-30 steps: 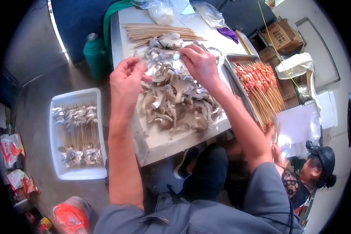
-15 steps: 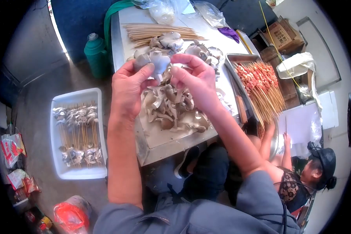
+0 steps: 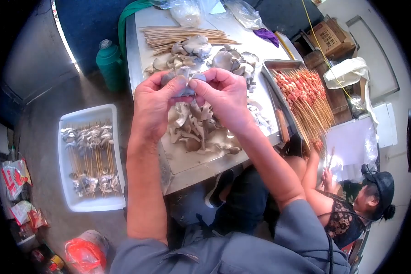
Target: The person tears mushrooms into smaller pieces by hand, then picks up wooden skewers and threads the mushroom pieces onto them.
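Pale surface (image 3: 156, 18) under both hands; L grip (image 3: 154, 107) & R grip (image 3: 224, 98) pinched closed on grey mushroom (image 3: 183, 71), btwn fingertips; mushroom pile (image 3: 200, 130) under/nearer than grip; bare skewers (image 3: 160, 37) beyond.

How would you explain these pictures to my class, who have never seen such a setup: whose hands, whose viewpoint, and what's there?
There is no machine here: a person works with two bare hands. A head-worn camera looks forward and down over their arms. The left hand and right hand meet above the table, pinching an oyster mushroom. On the table lie more oyster mushrooms, bare wooden skewers and a metal tray of meat skewers. At the picture's left, a white plastic tub holds mushroom skewers. Another person is at the lower right.
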{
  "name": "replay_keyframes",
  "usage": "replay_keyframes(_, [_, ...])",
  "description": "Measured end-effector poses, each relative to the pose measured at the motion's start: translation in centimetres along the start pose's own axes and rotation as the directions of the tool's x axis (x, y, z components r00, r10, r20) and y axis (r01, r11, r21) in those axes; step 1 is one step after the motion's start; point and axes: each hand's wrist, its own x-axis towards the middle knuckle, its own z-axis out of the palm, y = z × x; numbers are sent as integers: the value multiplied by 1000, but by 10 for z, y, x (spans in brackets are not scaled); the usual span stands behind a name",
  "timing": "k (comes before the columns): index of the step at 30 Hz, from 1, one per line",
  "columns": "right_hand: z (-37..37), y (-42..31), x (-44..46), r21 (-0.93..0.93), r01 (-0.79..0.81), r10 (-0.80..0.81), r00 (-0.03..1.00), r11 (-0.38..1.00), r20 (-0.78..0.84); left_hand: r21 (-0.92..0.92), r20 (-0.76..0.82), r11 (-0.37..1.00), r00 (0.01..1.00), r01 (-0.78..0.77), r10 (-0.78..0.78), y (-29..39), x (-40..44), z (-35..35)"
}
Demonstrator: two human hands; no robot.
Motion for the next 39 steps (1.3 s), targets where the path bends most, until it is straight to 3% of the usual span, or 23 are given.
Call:
replay_keyframes(1, [0,0,0,-2,3,-3,999,1000,-32,1,2,1000,1000,1,-1,0,1,0])
replay_keyframes(3, [0,0,0,46,3,0,998,999,-61,-163,-21,987,1000,15,-18,-2,3,-5])
replay_keyframes(6, [-4,2,0,179,-18,42,990,984,-131,-219,-99,973,994,-67,47,-1,6,-13])
replay_keyframes(8, [-10,6,0,263,-34,81,982,964,-172,-157,-132,986,990,-62,41,3,6,-14])
replay_keyframes(15, [-13,8,-7,121,-58,75,987,991,-144,-101,-81,994,997,-27,19,4,2,-5])
replay_keyframes(18, [-9,6,-7,11,-33,33,999,999,-3,-38,-64,999,998,-9,7,1,2,-6])
replay_keyframes(21, [-1,12,-3,-231,207,-202,978,951,48,2,-30,1000,1000,-9,9,0,1,-5])
replay_keyframes(24, [0,12,-4,-226,105,-109,994,968,-1,3,-6,1000,1000,-18,18,1,-1,-1])
replay_keyframes(28, [-2,9,-6,-293,102,-116,993,951,-30,-79,-58,997,998,-16,12,-2,2,-4])
replay_keyframes(30, [-2,2,-8,-52,4,-10,993,999,-118,-92,-90,995,996,-26,18,0,3,-5])
replay_keyframes(37, [-22,14,-6,63,30,-12,963,998,-269,-70,-146,992,985,-102,91,2,9,-20])
replay_keyframes(39, [-27,18,-7,46,1,11,965,999,-261,-126,-123,990,991,-58,42,5,7,-13])
